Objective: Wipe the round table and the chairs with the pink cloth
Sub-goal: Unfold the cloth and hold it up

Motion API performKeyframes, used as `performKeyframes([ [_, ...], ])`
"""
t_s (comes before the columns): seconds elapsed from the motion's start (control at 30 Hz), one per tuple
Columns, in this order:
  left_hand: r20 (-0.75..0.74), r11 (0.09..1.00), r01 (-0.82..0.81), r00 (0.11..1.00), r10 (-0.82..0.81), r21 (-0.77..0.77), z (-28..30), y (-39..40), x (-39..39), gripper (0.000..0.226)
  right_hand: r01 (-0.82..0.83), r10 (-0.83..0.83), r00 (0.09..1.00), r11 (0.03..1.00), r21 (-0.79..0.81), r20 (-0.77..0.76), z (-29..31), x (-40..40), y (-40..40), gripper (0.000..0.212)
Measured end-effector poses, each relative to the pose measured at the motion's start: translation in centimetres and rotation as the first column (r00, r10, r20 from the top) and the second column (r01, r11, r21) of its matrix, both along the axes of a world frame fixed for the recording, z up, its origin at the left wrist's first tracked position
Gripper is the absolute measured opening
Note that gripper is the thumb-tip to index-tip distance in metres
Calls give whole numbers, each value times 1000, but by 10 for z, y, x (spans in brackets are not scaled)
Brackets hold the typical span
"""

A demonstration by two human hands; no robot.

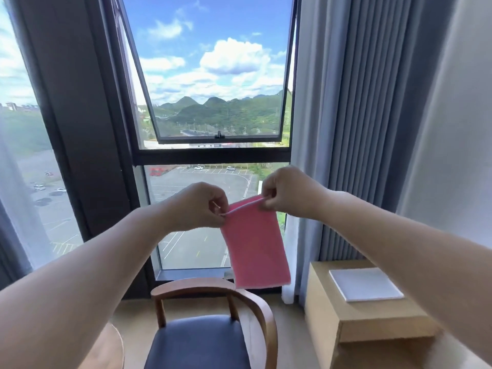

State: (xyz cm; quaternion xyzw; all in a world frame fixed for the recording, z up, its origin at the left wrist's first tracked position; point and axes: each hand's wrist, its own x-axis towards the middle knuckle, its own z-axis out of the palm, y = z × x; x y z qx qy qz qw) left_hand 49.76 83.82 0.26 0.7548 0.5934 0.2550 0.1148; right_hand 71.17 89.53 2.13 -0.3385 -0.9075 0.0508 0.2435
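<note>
The pink cloth (255,246) hangs in the air in front of the window, folded into a long rectangle. My left hand (198,205) pinches its upper left corner. My right hand (288,191) pinches its upper right corner, a little higher. Below the cloth stands a wooden chair (213,286) with a curved back rail and a dark blue seat (197,344). A sliver of the round wooden table (109,350) shows at the bottom left, partly behind my left forearm.
A tall window (213,155) with an open upper pane faces me. Grey curtains (359,129) hang at the right. A light wooden cabinet (372,320) at the lower right carries a white flat pad (366,283).
</note>
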Motion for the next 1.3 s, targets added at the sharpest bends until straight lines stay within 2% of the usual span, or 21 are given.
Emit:
performKeyframes([
  [0.07,60,999,38,998,-36,-31,3,15,21,15,-9,9,1000,1000,-15,-20,-1,12,12,14],
  [0.17,149,996,53,987,-62,66,7,44,64,18,-33,32,999,999,-27,-38,-5,38,34,17],
  [0.4,142,983,79,984,-103,166,0,122,179,16,-51,44,996,995,-85,-80,-8,137,103,2],
  [0.5,141,970,44,987,-79,239,2,156,224,24,-51,28,989,985,-163,-144,-10,187,133,23],
  [0.6,184,945,-8,981,-55,326,5,191,261,22,-15,-23,991,958,-287,-129,-17,235,165,42],
  [0.77,265,913,3,956,-122,408,7,248,294,17,109,-152,984,923,-370,-89,-27,295,226,18],
  [0.97,286,923,-39,955,-79,384,0,329,297,37,169,-279,946,859,-483,-166,-42,342,309,6],
  [1.13,304,933,50,938,-166,356,-9,411,307,32,242,-420,852,845,-476,-313,-53,362,374,12],
  [1.23,285,940,134,931,-227,314,-12,461,320,44,319,-516,723,840,-439,-461,-53,375,410,23],
  [1.3,290,941,163,923,-251,295,-19,491,331,51,418,-542,624,840,-345,-563,-56,384,430,34],
])
